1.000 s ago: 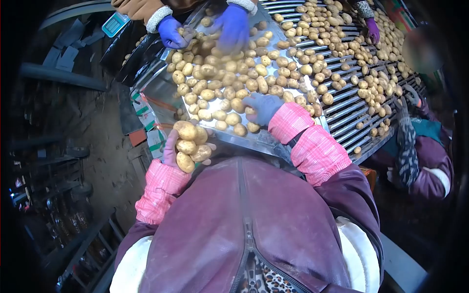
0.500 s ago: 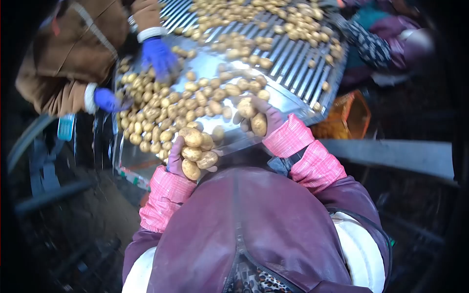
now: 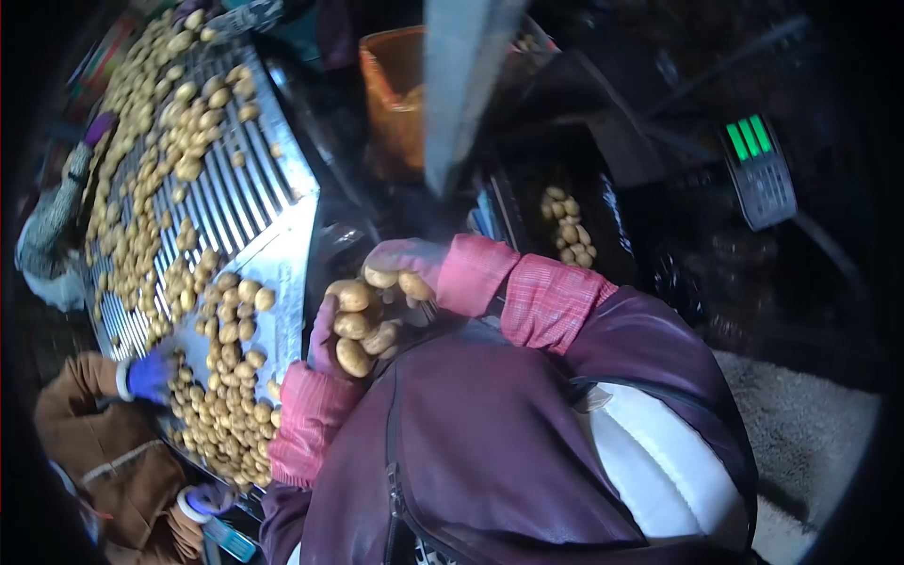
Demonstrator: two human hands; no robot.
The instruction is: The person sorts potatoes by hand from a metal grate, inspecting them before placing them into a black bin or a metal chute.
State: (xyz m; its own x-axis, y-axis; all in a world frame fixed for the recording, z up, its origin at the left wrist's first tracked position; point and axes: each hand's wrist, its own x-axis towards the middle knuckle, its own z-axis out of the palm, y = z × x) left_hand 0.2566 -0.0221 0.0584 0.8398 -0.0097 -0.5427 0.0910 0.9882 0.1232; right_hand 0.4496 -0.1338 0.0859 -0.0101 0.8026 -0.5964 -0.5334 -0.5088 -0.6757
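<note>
Worker's L hand [image 3: 325, 341] cups a stack of potatoes [image 3: 351, 326] at chest; R hand [image 3: 405, 257] curls round two more, near sorting table [image 3: 282, 268].

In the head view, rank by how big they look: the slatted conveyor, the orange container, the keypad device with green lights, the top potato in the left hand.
1. slatted conveyor
2. orange container, partly hidden, only slightly ahead of
3. keypad device
4. top potato in the left hand, smallest though nearest the camera
</note>
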